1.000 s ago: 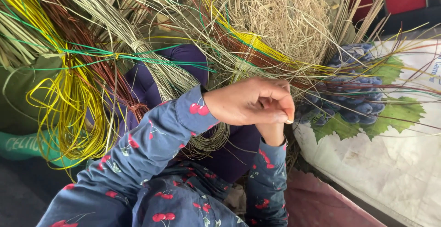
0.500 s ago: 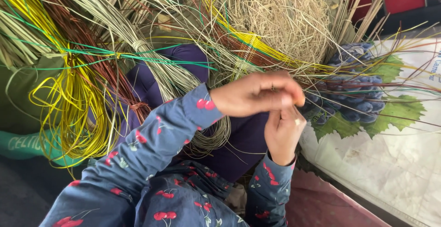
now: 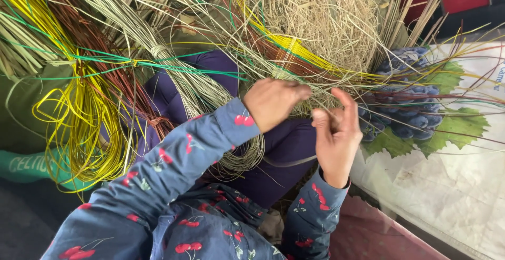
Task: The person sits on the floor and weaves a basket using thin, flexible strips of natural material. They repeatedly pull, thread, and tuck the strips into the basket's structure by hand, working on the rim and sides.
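My left hand (image 3: 273,102) is curled, fingers closed over thin pale straw strands (image 3: 315,89) at the edge of a partly woven straw piece (image 3: 294,55) with yellow, green and brown bands. My right hand (image 3: 336,133) is raised just to its right, palm toward me, thumb and forefinger pinching a thin pale strand. Both arms wear blue sleeves with a red cherry pattern. The hands are a few centimetres apart, over purple cloth (image 3: 284,149) on my lap.
Bundles of dyed strands lie at the left: yellow (image 3: 79,123), reddish brown (image 3: 115,81), green (image 3: 126,62) and pale grey-green (image 3: 173,76). A loose heap of dry straw (image 3: 321,12) sits behind the hands. A sheet printed with grapes and leaves (image 3: 421,118) lies at the right.
My hands were stacked together; they have separated. The right hand has come out from under the left and lifted to its right, fingers opening around a strand.
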